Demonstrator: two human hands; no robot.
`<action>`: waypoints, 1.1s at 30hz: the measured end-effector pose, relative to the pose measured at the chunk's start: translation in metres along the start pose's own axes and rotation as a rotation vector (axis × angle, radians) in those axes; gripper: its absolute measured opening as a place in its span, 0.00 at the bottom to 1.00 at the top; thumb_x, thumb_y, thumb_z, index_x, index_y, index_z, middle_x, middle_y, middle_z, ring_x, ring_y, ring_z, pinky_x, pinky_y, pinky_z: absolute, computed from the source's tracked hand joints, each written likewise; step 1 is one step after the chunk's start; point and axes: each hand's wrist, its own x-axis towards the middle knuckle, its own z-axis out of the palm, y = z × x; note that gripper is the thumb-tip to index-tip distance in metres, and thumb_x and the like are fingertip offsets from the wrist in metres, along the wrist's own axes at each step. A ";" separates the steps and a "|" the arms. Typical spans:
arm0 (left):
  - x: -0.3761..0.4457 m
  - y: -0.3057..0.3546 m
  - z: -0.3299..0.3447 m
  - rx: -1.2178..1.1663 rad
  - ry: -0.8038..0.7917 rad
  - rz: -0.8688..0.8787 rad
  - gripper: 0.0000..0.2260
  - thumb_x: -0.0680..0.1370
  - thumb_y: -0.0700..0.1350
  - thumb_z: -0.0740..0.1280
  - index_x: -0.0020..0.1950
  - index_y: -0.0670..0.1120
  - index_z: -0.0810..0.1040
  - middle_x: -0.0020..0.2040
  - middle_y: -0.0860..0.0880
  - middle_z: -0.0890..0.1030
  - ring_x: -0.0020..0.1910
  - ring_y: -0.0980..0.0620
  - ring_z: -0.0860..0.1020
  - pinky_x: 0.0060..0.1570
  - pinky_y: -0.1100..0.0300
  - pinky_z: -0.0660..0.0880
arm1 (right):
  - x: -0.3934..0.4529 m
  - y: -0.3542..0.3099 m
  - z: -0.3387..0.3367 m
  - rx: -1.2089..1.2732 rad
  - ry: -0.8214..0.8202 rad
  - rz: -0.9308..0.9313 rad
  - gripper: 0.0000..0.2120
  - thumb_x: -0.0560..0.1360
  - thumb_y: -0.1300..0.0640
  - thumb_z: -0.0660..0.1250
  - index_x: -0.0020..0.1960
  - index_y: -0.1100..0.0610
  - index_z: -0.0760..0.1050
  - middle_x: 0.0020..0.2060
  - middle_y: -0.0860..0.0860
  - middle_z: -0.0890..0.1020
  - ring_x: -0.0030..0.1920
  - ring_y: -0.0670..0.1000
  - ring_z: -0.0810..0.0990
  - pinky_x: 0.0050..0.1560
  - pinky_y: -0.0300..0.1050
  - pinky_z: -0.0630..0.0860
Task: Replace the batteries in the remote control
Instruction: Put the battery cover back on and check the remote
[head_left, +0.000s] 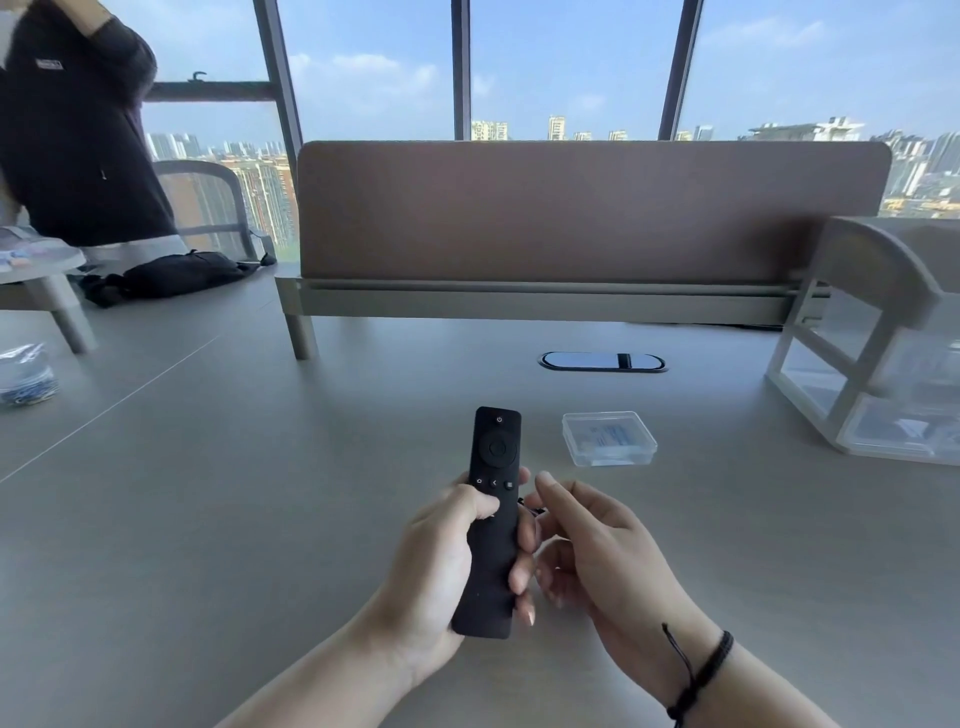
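Observation:
My left hand (441, 561) grips a slim black remote control (493, 467), held upright above the grey table with its buttons facing me and my thumb across its middle. My right hand (597, 551) hovers just to the right of the remote, fingers loosely curled with the fingertips near the remote's right edge; nothing is visibly held in it. A small clear plastic box (609, 438) with blue-and-white contents lies on the table beyond my right hand. The remote's back is hidden.
A brown desk divider (592, 208) stands at the back, with an oval cable port (602, 361) before it. A clear drawer rack (878, 353) sits right. At left are a bag of small items (23, 374), a black pouch (176, 275) and a person in dark clothes (72, 130).

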 end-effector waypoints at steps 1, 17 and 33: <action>0.000 0.000 0.001 0.015 -0.007 0.020 0.15 0.77 0.39 0.55 0.59 0.37 0.74 0.34 0.39 0.73 0.24 0.46 0.69 0.24 0.57 0.72 | 0.000 0.000 0.000 -0.005 -0.014 -0.007 0.16 0.77 0.46 0.66 0.42 0.59 0.76 0.33 0.62 0.76 0.28 0.56 0.71 0.27 0.45 0.64; 0.002 -0.002 0.004 0.111 -0.038 0.150 0.10 0.72 0.41 0.57 0.42 0.32 0.69 0.31 0.36 0.71 0.20 0.46 0.69 0.22 0.58 0.71 | -0.007 -0.006 0.006 -0.107 -0.129 -0.056 0.23 0.76 0.39 0.63 0.33 0.57 0.69 0.23 0.61 0.77 0.24 0.56 0.73 0.27 0.46 0.63; 0.001 -0.001 0.006 0.099 -0.052 0.155 0.10 0.73 0.41 0.57 0.46 0.34 0.70 0.32 0.36 0.72 0.21 0.46 0.69 0.23 0.58 0.71 | -0.007 -0.007 0.007 -0.107 -0.127 -0.059 0.24 0.75 0.38 0.64 0.33 0.58 0.68 0.22 0.61 0.76 0.24 0.56 0.73 0.28 0.47 0.62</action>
